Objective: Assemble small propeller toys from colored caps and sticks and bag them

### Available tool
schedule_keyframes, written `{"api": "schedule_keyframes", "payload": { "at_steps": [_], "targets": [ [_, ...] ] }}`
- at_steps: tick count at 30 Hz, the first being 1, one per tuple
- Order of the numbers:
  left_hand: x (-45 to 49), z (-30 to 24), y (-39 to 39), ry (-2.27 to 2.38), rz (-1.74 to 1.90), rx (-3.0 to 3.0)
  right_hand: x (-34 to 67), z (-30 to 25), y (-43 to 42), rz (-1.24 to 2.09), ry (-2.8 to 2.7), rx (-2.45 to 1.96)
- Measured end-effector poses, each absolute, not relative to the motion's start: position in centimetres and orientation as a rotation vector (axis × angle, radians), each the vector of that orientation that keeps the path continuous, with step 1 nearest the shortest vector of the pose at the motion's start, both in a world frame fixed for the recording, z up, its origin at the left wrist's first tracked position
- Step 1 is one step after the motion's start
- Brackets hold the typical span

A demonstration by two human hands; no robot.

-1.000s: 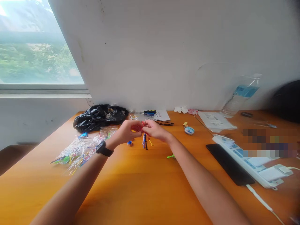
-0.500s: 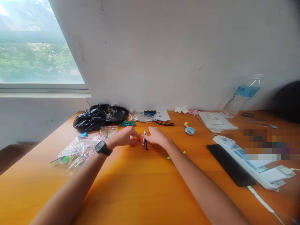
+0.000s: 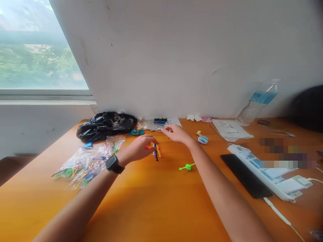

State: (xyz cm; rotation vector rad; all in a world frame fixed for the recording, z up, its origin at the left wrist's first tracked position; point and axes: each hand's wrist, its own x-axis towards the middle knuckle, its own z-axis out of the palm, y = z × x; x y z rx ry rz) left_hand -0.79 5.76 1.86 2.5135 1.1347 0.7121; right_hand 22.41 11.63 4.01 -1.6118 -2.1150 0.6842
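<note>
My left hand (image 3: 138, 148), with a black watch (image 3: 114, 164) on its wrist, is closed at the upper end of a small bundle of thin plastic pieces (image 3: 156, 153) in blue, white, black and yellow. A red bit (image 3: 146, 148) shows by its fingers. Further back, my right hand (image 3: 178, 134) is pinched at the fingertips near the paper; what it holds, if anything, is too small to tell. A bright green plastic piece with arrow-shaped ends (image 3: 188, 167) lies beside my right forearm.
Clear bags of coloured plastic parts (image 3: 83, 164) and a black plastic bag (image 3: 106, 126) lie at left. Screwdrivers (image 3: 160, 120) rest on paper at the back. Rightward are a small round container (image 3: 202, 139), a black phone (image 3: 244, 175), a power strip (image 3: 262, 171) and a water bottle (image 3: 257, 107).
My right hand has moved back and right, away from the plastic bundle. My left hand has shifted right, over the bundle's upper end. More of the green piece now shows.
</note>
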Motion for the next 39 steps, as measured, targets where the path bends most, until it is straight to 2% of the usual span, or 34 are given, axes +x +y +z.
{"api": "schedule_keyframes", "payload": {
  "at_steps": [7, 13, 16, 19, 23, 28, 32, 39],
  "targets": [
    [8.0, -1.7, -1.5, 0.658, 0.665, 2.814, 24.5, 5.0, 12.0, 0.767, -2.026, -1.57],
    [8.8, -3.3, -1.5, 0.869, 0.65, 2.766, 24.0, 5.7, 11.3, 0.795, -2.104, -1.511],
    [7.6, -2.3, 0.0, 0.954, 0.738, 2.625, 24.3, 6.1, 10.8, 0.872, -2.254, -1.36],
    [5.6, 0.6, 1.4, 1.018, 0.956, 2.425, 24.4, 6.8, 10.0, 1.102, -2.413, -1.119],
    [2.7, 4.8, 2.8, 0.975, 1.206, 2.044, 23.5, 7.8, 9.0, 1.356, -2.294, -0.862],
    [0.6, 6.8, 4.2, 1.023, 1.496, 1.717, 21.4, 8.2, 8.2, 1.151, -2.077, -0.849],
    [0.2, 7.1, 4.5, 1.016, 1.626, 1.545, 20.3, 8.1, 7.4, 0.967, -2.152, -0.848],
    [-0.3, 7.1, 4.7, 1.038, 1.526, 1.879, 19.1, 7.5, 7.5, 0.948, -1.913, -0.825]
  ]
}}
